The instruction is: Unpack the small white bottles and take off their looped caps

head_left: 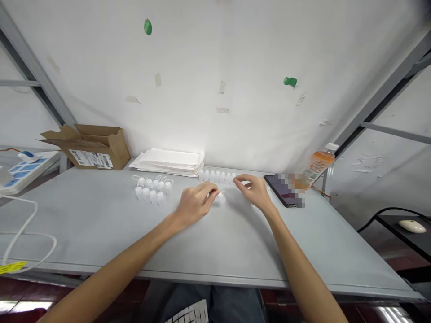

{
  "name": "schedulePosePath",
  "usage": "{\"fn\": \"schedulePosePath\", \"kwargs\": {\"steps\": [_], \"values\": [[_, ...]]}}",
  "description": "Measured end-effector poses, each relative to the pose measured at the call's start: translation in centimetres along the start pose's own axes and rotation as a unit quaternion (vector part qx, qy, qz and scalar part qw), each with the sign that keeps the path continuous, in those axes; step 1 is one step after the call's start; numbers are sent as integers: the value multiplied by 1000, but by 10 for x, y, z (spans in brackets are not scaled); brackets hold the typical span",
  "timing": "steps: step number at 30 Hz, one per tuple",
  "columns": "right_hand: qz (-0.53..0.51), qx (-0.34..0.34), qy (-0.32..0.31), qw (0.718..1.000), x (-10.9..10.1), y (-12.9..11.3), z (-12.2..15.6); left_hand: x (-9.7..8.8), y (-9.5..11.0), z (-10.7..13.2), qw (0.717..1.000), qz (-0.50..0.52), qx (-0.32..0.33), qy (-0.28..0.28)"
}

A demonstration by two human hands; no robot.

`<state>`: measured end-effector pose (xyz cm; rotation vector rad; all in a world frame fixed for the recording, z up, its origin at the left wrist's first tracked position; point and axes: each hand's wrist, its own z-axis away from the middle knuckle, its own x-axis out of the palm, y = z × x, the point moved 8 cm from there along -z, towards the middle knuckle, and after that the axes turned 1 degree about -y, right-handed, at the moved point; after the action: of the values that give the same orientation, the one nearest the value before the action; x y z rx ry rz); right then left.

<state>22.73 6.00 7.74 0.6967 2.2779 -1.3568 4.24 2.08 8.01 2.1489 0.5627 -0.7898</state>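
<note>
My left hand point(195, 202) rests on the grey table point(101, 224) with its fingers curled around a small white bottle point(220, 197) lying at its fingertips. My right hand point(254, 190) hovers just to the right, thumb and fingers pinched together near the end of a row of small white bottles point(217, 176) standing along the back. What the right hand pinches is too small to make out. A cluster of several white bottles with looped caps point(153, 189) stands to the left of my left hand.
A stack of white sheets point(170, 161) lies at the back by the wall. An open cardboard box point(89, 146) sits back left, a power strip point(25, 166) and white cable point(30, 233) far left. A phone point(283, 190) and an orange drink bottle point(316, 168) sit right.
</note>
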Motion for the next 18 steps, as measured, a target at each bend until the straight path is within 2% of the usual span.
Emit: {"fn": "schedulePosePath", "kwargs": {"steps": [4,7,10,15,18], "values": [[-111,15,-169,979,40,-14,11,19,-20,7,994,79,-72,24],[-177,36,-245,953,54,-20,18,23,-34,6,984,125,-121,24],[-212,58,-277,935,62,-22,23,19,-40,3,980,142,-135,29],[-266,107,-316,904,78,-20,31,17,-40,2,986,115,-119,24],[-273,118,-316,901,81,-17,32,17,-39,1,990,91,-103,20]]}}
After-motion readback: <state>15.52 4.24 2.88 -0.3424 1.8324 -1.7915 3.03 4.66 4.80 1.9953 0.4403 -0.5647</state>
